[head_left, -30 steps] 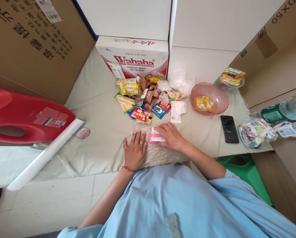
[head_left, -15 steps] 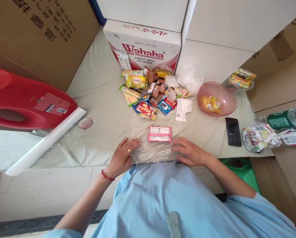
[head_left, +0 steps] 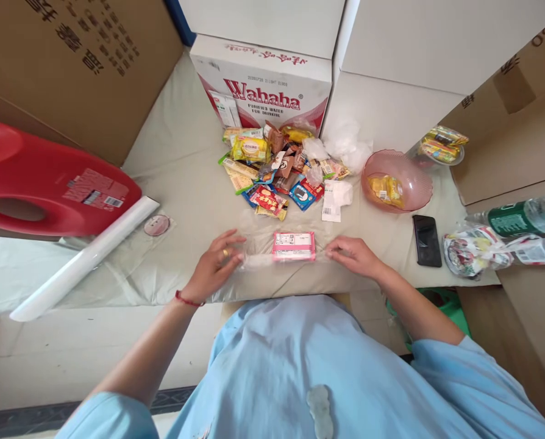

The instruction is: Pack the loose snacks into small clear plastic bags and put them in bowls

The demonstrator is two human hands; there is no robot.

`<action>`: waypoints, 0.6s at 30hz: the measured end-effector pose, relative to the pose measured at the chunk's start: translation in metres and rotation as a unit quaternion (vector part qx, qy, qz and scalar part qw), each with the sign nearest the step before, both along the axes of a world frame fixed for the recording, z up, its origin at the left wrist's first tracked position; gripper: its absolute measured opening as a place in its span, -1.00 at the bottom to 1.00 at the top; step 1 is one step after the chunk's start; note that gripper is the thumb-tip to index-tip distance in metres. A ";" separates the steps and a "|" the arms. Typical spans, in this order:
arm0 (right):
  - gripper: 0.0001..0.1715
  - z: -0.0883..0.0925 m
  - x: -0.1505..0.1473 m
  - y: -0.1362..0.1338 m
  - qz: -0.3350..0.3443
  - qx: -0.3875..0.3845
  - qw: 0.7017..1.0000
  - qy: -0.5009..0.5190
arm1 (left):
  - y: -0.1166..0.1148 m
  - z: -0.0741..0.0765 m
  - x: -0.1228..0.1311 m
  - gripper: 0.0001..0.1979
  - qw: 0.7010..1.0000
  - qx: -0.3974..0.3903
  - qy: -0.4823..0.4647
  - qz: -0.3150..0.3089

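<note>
Fingers of the bare left hand (head_left: 215, 262), one wearing a plain gold-coloured ring (head_left: 225, 252), are bent toward the thumb with a narrow gap, gripping the left end of a thin sheet of clear, crinkled plastic film (head_left: 258, 261). Across from it, the bare right hand (head_left: 355, 256) has its thumb and fingertips pinched together on the right end of the same film, so that a pale fold stretches between the two hands. A flat rectangular packet in pink and white printed wrapping (head_left: 294, 246) lies between the hands on the film, long side toward the person, touched by neither hand, with the fold running along its near edge. All this is near the front edge of a table under a pale greenish-cream cover (head_left: 185, 158). Beyond the packet, well apart from the hands, sits a loose heap of small, many-coloured wrapped snacks (head_left: 284, 167), right before a white and red cardboard water carton (head_left: 263, 91). To the right of the heap stands a translucent pink bowl with a wavy rim (head_left: 416, 186), holding yellow wrapped packets (head_left: 386, 190); nearer the person lies a black rectangular phone (head_left: 427, 241). Off to the left, a long white roll (head_left: 85, 262) rests beside a big red plastic jug (head_left: 57, 189).
</note>
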State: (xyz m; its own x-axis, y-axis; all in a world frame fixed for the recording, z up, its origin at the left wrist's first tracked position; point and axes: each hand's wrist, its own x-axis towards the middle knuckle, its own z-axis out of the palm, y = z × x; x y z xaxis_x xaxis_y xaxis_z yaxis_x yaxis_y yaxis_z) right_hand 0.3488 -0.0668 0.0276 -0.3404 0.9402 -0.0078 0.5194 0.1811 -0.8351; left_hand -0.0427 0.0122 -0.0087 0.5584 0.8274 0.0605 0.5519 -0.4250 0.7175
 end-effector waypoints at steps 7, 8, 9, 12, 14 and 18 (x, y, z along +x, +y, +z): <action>-0.73 0.005 -0.003 0.054 -0.075 -0.091 0.949 -0.292 | 0.032 0.000 0.014 -0.77 0.951 0.079 0.047 0.294; -0.69 0.010 -0.003 0.059 -0.077 -0.068 0.941 -0.322 | 0.025 0.007 0.012 -0.76 0.937 0.114 0.039 0.327; -0.64 0.017 -0.004 0.063 -0.083 -0.033 0.937 -0.339 | 0.015 0.015 0.011 -0.76 0.923 0.153 0.030 0.353; -0.58 0.030 -0.014 0.083 -0.059 0.074 0.937 -0.337 | -0.021 0.037 0.022 -0.75 0.897 0.277 -0.001 0.346; -0.56 0.029 -0.029 0.101 0.001 0.094 0.941 -0.324 | -0.040 0.044 0.044 -0.69 0.931 0.297 -0.019 0.212; -0.44 0.014 -0.065 0.134 0.077 0.038 0.936 -0.340 | -0.051 0.032 0.098 -0.55 0.974 0.210 0.080 0.019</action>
State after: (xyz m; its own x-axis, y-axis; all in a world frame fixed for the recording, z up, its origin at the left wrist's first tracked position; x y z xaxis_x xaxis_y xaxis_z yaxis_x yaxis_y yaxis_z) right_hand 0.2842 0.0676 0.0412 -0.4125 0.8870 -0.2073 0.8894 0.3430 -0.3021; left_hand 0.0552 -0.0390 0.0234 0.5581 0.7684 0.3132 0.6633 -0.6399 0.3881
